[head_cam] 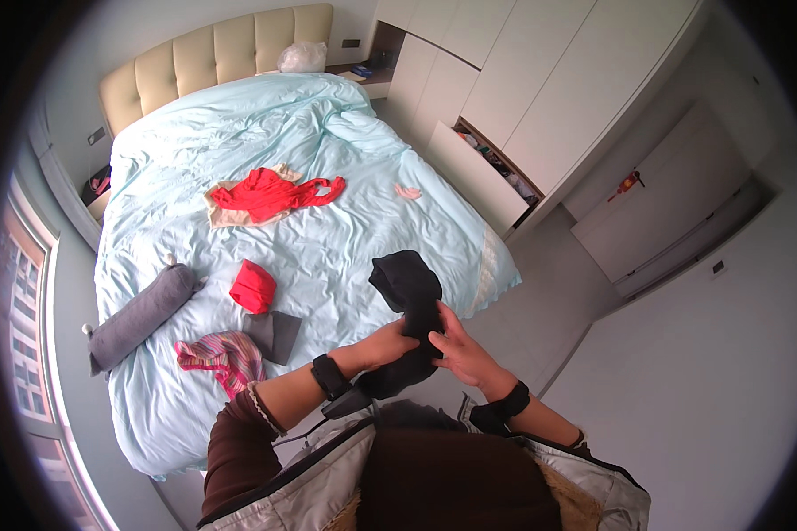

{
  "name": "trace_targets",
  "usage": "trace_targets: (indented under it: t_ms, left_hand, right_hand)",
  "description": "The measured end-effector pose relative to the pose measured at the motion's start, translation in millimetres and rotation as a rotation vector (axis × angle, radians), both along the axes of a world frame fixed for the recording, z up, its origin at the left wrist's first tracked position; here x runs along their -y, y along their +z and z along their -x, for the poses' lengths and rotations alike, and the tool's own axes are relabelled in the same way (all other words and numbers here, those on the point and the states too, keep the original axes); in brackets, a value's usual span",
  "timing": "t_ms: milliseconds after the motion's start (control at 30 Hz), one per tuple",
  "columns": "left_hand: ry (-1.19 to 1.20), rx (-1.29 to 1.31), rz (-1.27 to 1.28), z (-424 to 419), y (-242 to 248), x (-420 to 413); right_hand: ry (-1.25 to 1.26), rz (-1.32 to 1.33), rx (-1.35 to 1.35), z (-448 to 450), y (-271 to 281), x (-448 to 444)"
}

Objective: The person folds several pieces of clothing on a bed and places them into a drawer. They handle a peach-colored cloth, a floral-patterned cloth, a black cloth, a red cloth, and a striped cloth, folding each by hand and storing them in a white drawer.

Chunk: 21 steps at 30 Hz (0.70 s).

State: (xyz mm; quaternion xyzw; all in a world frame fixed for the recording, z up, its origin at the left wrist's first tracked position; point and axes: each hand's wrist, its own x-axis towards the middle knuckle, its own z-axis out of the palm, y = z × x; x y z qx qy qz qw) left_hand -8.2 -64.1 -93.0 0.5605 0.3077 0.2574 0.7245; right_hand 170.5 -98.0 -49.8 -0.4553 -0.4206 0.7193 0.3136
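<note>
A black piece of clothing [408, 285] is gathered between my two hands at the near edge of the bed, its upper end bunched and its lower end hanging towards my body. My left hand [388, 343] grips it from the left, and my right hand [461, 345] holds it from the right with the fingers partly spread. On the light blue duvet [345, 265] lie a folded red cloth [252, 287], a dark grey cloth [279, 337] and a striped pink garment [222, 358]. Farther up are a red garment [259, 194] on a beige one [222, 214], and a small pink item [408, 192].
A grey bolster [143, 318] lies along the bed's left side. Beyond the bed's right side, a drawer [481, 182] with clothes inside stands pulled out from the white wardrobe [525, 66]. A clear plastic bag [303, 57] rests by the padded headboard [206, 56]. A door [664, 192] is at right.
</note>
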Motion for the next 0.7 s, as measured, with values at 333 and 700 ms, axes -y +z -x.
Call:
trace_targets:
  t_ms: [333, 700]
  left_hand:
    - [-0.220, -0.579, -0.516, -39.8, -26.1, 0.7]
    - [-0.271, -0.263, -0.411, -8.0, 12.5, 12.8]
  right_hand:
    - [-0.187, 0.254, -0.438, 18.5, -60.8, -15.8]
    - [-0.125, 0.359, -0.273, 7.3, -50.1, -42.2]
